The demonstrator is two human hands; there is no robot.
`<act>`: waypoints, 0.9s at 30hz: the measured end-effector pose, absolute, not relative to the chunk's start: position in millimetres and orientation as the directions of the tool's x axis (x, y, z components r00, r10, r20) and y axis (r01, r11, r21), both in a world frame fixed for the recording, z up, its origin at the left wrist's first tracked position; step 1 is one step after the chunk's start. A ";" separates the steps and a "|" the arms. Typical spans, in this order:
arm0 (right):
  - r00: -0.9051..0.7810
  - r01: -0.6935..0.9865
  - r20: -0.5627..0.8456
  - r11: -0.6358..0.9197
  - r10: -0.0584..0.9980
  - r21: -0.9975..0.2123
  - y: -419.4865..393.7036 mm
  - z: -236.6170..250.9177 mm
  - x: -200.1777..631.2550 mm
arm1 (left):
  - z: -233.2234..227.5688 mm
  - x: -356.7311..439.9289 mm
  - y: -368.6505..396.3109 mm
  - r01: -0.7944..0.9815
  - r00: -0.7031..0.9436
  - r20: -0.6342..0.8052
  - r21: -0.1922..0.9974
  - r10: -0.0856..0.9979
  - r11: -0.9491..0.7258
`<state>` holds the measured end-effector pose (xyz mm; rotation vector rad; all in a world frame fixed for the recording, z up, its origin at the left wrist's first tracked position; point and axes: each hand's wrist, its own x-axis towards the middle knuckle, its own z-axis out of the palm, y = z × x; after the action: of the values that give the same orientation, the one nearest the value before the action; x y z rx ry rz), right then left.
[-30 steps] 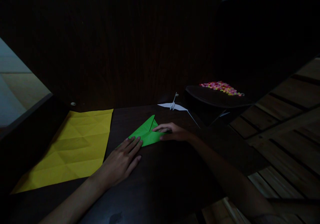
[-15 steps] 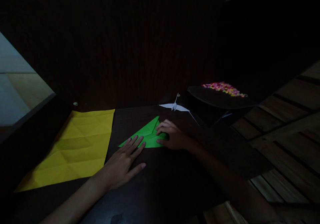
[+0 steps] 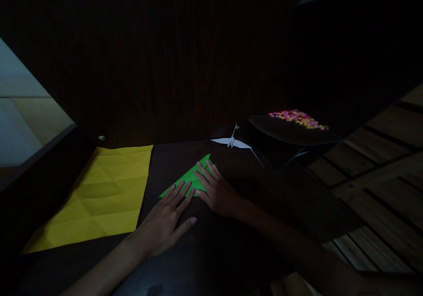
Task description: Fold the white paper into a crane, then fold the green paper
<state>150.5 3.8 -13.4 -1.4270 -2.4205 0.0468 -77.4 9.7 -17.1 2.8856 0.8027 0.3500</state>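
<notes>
In this dim view from the head, we saw first a tall dark wooden panel (image 3: 185,58), which closed off the far side of the scene. Before it extended the dark desk (image 3: 185,252), with slatted wood (image 3: 390,212) visible beyond its right side. On the left part of the desk we observed a large yellow sheet (image 3: 109,194), unfolded and crossed by a grid of creases, its near corner reaching toward the lower left. At the far right, a dark shelf (image 3: 280,130) with a curved front edge stood out near the panel. Next in size we noted the two hands: the left hand (image 3: 165,221) lay palm down, fingers extended, thumb held well apart, its fingertips on the green paper (image 3: 192,178); the right hand (image 3: 218,190) was likewise flattened, its fingers spread across the right part of the same piece. Neither hand gripped anything. The green paper, folded to a pointed, roughly triangular form, rested on the desk beneath both hands, to the right of the yellow sheet. Smaller items followed: a heap of multicoloured bits (image 3: 297,117) on the shelf, a white paper crane (image 3: 233,143) with wings outspread near the panel's foot, and, smallest, a round pale fitting (image 3: 102,137) low on the panel.
</notes>
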 end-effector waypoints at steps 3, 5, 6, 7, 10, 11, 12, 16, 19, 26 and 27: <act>-0.437 0.850 0.226 0.482 0.871 -0.212 6.4 -17.6 156.0 | -16.9 -78.1 10.7 0.497 0.825 0.206 0.178 0.526 -0.849; -0.445 0.854 0.208 0.483 0.871 -0.195 9.1 -18.8 160.7 | -16.4 -78.2 11.3 0.499 0.825 0.207 0.172 0.526 -0.849; -0.447 0.858 0.201 0.481 0.872 -0.180 10.5 -19.0 163.2 | -16.2 -78.1 11.6 0.504 0.822 0.205 0.170 0.531 -0.847; -0.444 0.864 0.195 0.476 0.875 -0.164 11.8 -19.2 165.6 | -16.2 -78.0 11.9 0.511 0.819 0.203 0.167 0.537 -0.843; -0.420 0.887 0.186 0.445 0.888 -0.122 15.0 -20.3 171.9 | -17.9 -78.4 13.2 0.542 0.803 0.197 0.150 0.563 -0.827; -0.411 0.893 0.186 0.435 0.893 -0.114 15.9 -21.1 173.7 | -18.9 -78.8 13.8 0.552 0.797 0.200 0.140 0.570 -0.822; -0.401 0.899 0.188 0.425 0.897 -0.109 16.7 -22.0 175.2 | -20.0 -79.3 14.4 0.561 0.791 0.206 0.131 0.575 -0.818; -0.361 0.917 0.179 0.384 0.915 -0.111 19.2 -27.2 180.0 | -24.0 -80.5 15.9 0.582 0.769 0.249 0.112 0.589 -0.806; -0.333 0.928 0.156 0.352 0.930 -0.121 19.6 -30.1 184.3 | -25.5 -80.3 15.6 0.579 0.763 0.269 0.121 0.588 -0.806; -0.279 0.948 0.174 0.299 0.945 -0.106 16.3 -21.4 189.7 | -25.1 -78.8 13.8 0.587 0.764 0.261 0.099 0.590 -0.803; -0.288 0.946 0.194 0.310 0.938 -0.095 16.0 -18.7 188.2 | -24.1 -78.5 13.5 0.587 0.765 0.259 0.097 0.590 -0.804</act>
<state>188.2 16.0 -18.7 -1.7284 -2.3625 -0.0562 -78.5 13.5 -24.1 2.9418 0.9804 0.4365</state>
